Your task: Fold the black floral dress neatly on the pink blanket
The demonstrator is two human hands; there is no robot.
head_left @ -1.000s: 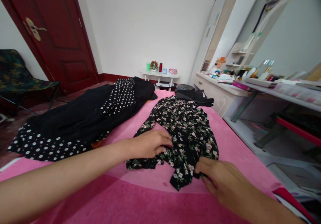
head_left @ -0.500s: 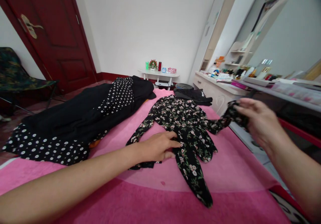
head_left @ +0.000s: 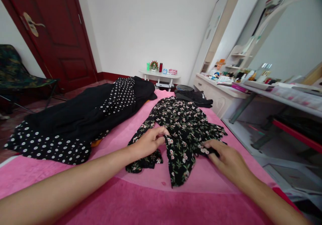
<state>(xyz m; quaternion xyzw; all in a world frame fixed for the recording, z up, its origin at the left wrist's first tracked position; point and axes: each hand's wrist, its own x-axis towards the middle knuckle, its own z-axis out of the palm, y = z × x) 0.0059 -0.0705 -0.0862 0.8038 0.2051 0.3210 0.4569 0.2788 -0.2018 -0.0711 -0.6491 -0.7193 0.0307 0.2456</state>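
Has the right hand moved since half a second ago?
Yes. The right hand has come down from beside the dresser and now rests on the floral garment on the pink bedspread.

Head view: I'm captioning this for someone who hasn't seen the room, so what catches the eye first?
A black floral blouse lies in the middle of the pink blanket, with the left hand pinching its cloth and the right hand pressing its near edge. Left of it sprawls a black polka-dot dress, below a dark red door.
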